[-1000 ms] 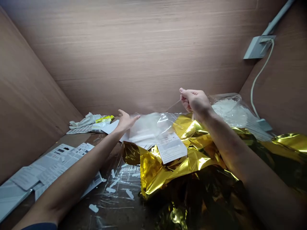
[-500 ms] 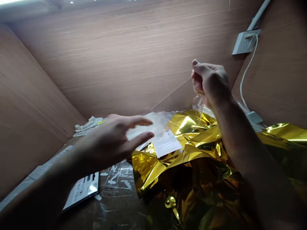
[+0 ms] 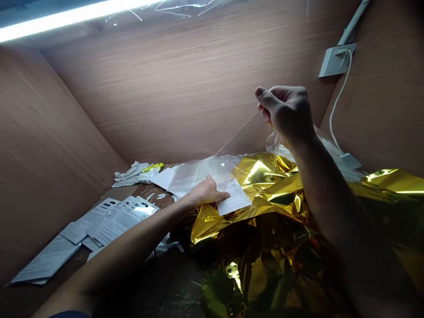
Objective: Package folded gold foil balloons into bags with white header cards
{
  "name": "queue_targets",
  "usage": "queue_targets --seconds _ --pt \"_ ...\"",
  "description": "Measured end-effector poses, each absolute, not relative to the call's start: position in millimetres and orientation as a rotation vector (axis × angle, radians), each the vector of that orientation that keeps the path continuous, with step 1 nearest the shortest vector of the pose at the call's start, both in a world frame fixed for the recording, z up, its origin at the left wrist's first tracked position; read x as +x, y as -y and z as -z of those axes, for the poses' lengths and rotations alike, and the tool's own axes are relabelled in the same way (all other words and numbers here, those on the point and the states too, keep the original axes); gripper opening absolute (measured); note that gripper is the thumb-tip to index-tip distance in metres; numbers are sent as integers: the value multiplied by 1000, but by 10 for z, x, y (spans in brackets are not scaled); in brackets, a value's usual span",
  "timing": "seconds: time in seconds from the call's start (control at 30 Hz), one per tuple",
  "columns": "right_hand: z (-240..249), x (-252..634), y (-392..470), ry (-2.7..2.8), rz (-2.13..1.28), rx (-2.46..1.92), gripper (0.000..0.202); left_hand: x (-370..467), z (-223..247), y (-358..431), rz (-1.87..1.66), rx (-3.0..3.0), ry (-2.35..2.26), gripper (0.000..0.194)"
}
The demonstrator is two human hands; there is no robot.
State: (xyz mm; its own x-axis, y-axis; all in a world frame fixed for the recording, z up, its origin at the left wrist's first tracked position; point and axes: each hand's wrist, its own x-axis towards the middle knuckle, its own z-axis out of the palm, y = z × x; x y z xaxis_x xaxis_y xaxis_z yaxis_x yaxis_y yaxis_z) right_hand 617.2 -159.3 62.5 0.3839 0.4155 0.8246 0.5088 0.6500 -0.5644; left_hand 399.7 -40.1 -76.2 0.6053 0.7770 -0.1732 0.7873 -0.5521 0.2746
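My right hand [image 3: 286,108] is raised in front of the wooden back panel, its fingers closed in a pinch on a thin twisted string [image 3: 236,132]. The string slants down left, taut, to a clear plastic sheet or bag [image 3: 198,170]. My left hand [image 3: 209,192] rests low at that plastic, its thumb stretched over a printed white paper [image 3: 236,201]; its other fingers are partly hidden. Under the paper lies crumpled gold foil [image 3: 265,196], which spreads towards me and to the right. A small gold, round-headed piece [image 3: 233,271] hangs on the foil's front.
Printed packets [image 3: 109,221] lie overlapped on the left. Crumpled white scraps [image 3: 132,172] and a yellow strip [image 3: 154,168] sit in the back left corner. A socket [image 3: 337,61] with a white cable [image 3: 336,106] is on the right. A light tube [image 3: 73,18] glows overhead.
My left hand has moved right and forward, from above the table's left part to the plastic and paper. My right hand has shifted slightly left, still pinching the string. The view has tilted up.
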Motion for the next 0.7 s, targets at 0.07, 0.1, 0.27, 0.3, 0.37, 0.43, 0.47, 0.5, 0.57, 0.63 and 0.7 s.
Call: queue_targets --seconds 0.07,0.1,0.27,0.3,0.37,0.43,0.47,0.5,0.57,0.63,0.7 --pt "-596 6188 1565 1249 83 -958 44 4000 815 427 -27 2435 -1269 110" --pt "-582 6196 1552 1262 87 -971 43 3999 852 446 -55 2400 -1266 110" --pt "-525 6243 1483 1292 102 -987 43 3981 1061 546 -223 2128 -1183 103" --pt "-516 6253 1470 1293 102 -992 43 3981 1086 559 -249 2090 -1169 102" --pt "-502 6270 1450 1291 99 -1009 42 3991 1104 572 -254 2046 -1152 101" --pt "-492 6287 1436 1285 83 -1026 41 4017 1089 566 -218 2023 -1152 100" --pt "-488 6296 1429 1284 73 -1030 40 4037 1075 559 -194 2026 -1161 99" --pt "-484 6304 1423 1284 62 -1031 40 4061 1061 550 -170 2040 -1177 99" --pt "-475 6322 1410 1285 43 -1030 39 4115 1036 534 -146 2090 -1209 99" --pt "-466 6339 1396 1284 27 -1033 39 4171 1021 530 -154 2136 -1226 101" --pt "-459 6356 1386 1281 11 -1036 38 4222 1015 533 -169 2190 -1226 105"
